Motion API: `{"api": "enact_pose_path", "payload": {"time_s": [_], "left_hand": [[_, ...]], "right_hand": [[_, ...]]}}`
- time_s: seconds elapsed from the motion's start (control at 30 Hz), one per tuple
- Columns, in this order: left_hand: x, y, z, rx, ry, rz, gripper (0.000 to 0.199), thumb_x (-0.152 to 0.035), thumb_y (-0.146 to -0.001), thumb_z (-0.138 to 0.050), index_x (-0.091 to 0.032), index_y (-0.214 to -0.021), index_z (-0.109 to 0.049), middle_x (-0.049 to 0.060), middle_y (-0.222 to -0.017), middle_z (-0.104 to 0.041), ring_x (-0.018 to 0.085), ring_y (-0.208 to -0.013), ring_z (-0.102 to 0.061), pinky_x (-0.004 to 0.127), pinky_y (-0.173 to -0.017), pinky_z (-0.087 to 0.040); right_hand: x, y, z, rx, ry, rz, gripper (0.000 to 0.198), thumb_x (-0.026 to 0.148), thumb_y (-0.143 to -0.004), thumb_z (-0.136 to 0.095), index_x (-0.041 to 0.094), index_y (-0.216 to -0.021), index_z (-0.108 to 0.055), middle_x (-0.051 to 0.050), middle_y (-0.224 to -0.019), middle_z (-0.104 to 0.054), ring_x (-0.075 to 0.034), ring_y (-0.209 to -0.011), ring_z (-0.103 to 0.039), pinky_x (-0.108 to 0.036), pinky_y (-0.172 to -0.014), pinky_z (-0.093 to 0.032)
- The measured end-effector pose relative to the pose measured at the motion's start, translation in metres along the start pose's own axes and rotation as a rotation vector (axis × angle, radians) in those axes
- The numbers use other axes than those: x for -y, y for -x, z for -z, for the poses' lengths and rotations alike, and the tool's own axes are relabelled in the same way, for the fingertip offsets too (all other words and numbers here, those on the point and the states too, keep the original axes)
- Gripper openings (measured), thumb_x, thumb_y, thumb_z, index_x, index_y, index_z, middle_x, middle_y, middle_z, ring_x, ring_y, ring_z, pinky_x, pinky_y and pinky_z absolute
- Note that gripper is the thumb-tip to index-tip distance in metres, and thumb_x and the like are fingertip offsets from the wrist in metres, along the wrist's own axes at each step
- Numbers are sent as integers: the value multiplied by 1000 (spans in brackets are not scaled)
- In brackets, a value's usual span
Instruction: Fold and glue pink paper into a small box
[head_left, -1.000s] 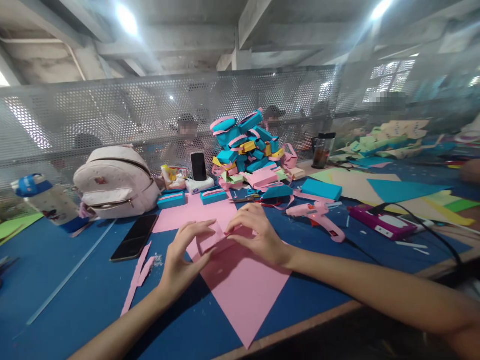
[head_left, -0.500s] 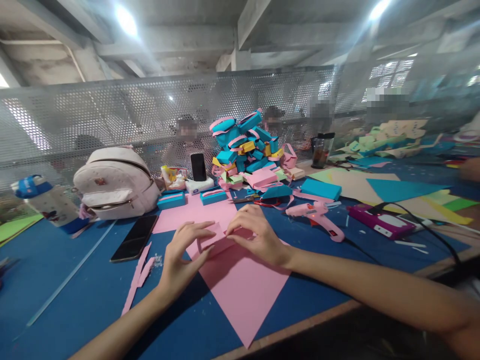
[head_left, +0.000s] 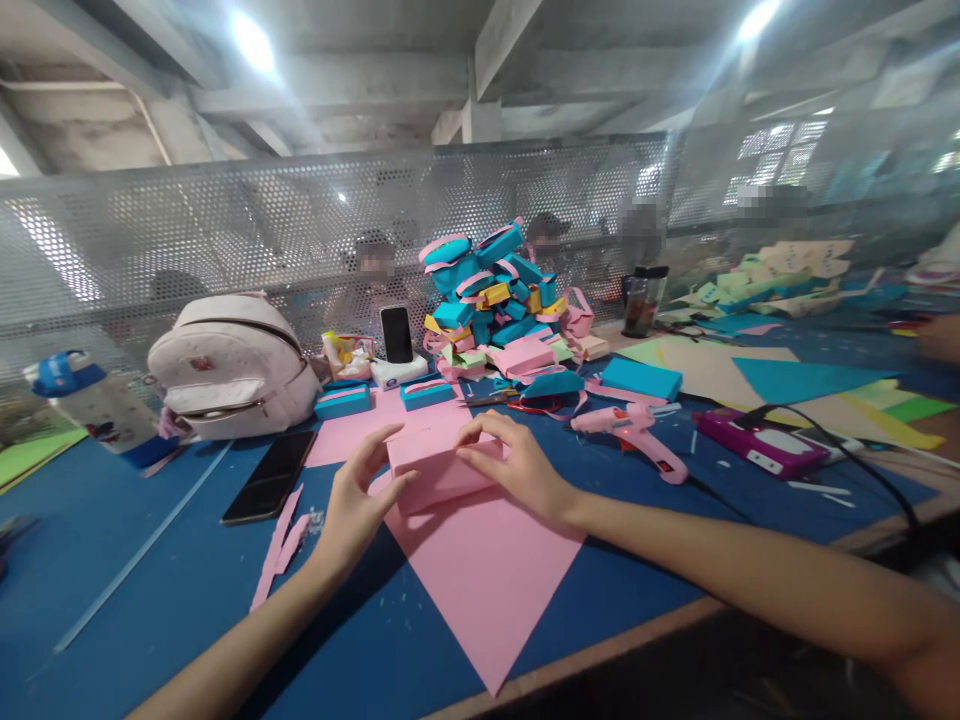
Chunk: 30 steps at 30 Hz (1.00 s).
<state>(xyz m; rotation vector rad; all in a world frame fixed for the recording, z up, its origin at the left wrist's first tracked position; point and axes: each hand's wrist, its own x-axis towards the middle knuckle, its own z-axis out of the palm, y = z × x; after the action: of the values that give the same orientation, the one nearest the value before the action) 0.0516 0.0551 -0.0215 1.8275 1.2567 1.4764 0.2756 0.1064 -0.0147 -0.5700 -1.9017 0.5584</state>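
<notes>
Between my two hands is a small pink paper box [head_left: 431, 470], its front and top faces turned toward me. My left hand [head_left: 364, 490] curves round its left end, thumb at the front and fingers at the top. At the right end, my right hand [head_left: 517, 465] pinches the upper front edge between thumb and fingers. Beneath the box lies a pink paper sheet [head_left: 491, 590], one corner pointing at the table's front edge. A pink hot glue gun [head_left: 634, 435] rests on the table to the right of my right hand.
Behind my hands rises a pile of blue, pink and yellow paper boxes [head_left: 491, 300]. A white backpack [head_left: 232, 365], a black phone [head_left: 270, 477] and a bottle [head_left: 105, 410] occupy the left. Rightward are a purple power strip [head_left: 761, 443], its cable and coloured paper sheets [head_left: 810, 380].
The pink paper between my hands has turned so that its closed box shape faces me. My left fingers have shifted to its left end; my right hand still pinches it.
</notes>
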Motion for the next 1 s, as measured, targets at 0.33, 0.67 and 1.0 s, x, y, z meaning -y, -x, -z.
{"api": "enact_pose_path", "payload": {"time_s": [0.33,0.67,1.0], "left_hand": [[4,-4,-3,45,168,221,40,-37,-66,-83,-15,-98,-70,10,-99,-77,28,-91,-73,39,-80,-60],[6,-6,4,-145,266,318,34,-36,-69,-82,-13,-92,-71,6,-84,-74,18,-78,-68,23,-69,-54],[17,-9,5,-325,500,438,45,-43,-61,-86,-16,-60,-50,-12,-48,-35,1,-39,-30,13,-39,-28]], "right_hand": [[-12,-3,-3,-60,-151,-166,14,30,-88,-62,19,-97,-64,-5,-101,-68,-19,-96,-63,-31,-84,-48],[-27,3,-12,-99,-331,-248,29,34,-89,-61,24,-115,-54,-5,-115,-59,-18,-104,-57,-32,-90,-44],[-25,6,-15,-98,-357,-283,27,34,-90,-58,24,-115,-53,-5,-113,-56,-18,-104,-55,-33,-90,-44]]}}
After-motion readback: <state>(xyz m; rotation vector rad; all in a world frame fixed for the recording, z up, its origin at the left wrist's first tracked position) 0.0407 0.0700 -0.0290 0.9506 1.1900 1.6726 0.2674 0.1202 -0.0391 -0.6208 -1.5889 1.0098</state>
